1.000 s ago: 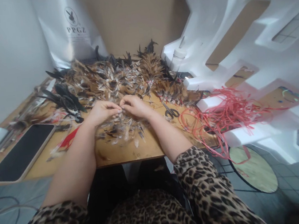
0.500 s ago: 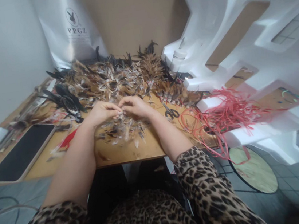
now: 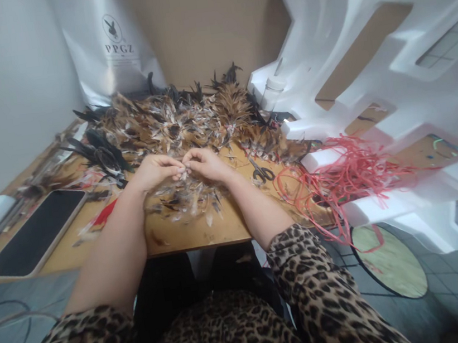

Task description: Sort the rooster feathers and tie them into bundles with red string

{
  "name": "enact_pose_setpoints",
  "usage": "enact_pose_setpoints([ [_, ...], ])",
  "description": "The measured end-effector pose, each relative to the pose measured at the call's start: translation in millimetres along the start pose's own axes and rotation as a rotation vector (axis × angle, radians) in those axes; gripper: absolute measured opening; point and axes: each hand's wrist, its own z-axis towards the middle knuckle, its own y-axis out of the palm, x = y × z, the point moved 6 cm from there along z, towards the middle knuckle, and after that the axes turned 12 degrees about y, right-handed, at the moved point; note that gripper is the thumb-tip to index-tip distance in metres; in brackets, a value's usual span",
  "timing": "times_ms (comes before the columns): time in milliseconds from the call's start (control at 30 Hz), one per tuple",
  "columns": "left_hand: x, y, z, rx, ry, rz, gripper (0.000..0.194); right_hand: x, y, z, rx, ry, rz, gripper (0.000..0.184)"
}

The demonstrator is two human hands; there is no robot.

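Pinched in the fingers of both hands, a pale tuft, too blurred for finer detail. Just below, on the surface, loose feathers, small and wispy, white, brown and dark, lying at mixed angles. Beyond, a ruffled brown pile with whitish and black parts.

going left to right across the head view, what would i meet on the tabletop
Dark phone → red feather piece → left hand → right hand → scissors → red ribbon tangle
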Motion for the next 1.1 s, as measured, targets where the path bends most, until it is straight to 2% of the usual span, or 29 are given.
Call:
enact_pose_setpoints([
  [133,-1,-6.1,1,0.109,0.023,-0.051,0.022,1,-1,1,0.046,-0.037,0.013,0.019],
  [300,-3,-9.5,3,0.208,0.012,-0.126,0.024,-12,-9,-7,0.337,-0.178,-0.212,0.020],
  [367,-3,-10.7,4,0.228,0.013,-0.132,0.024,-14,-8,-8,0.378,-0.185,-0.268,0.018],
  [533,-7,-12.6,4,0.237,0.014,-0.119,0.025,-3,-1,-2,0.279,-0.052,-0.249,0.019],
  [733,-8,-10.9,4,0.251,-0.029,-0.138,0.024,1,2,-1,0.320,-0.019,-0.152,0.017],
  [967,-5,-7.3,3,0.283,-0.041,-0.211,0.026,22,15,4,0.203,0.297,0.364,0.016],
  [1100,-2,-3.3,3,0.296,0.003,-0.238,0.039,24,16,5,0.222,0.300,0.506,0.014],
])
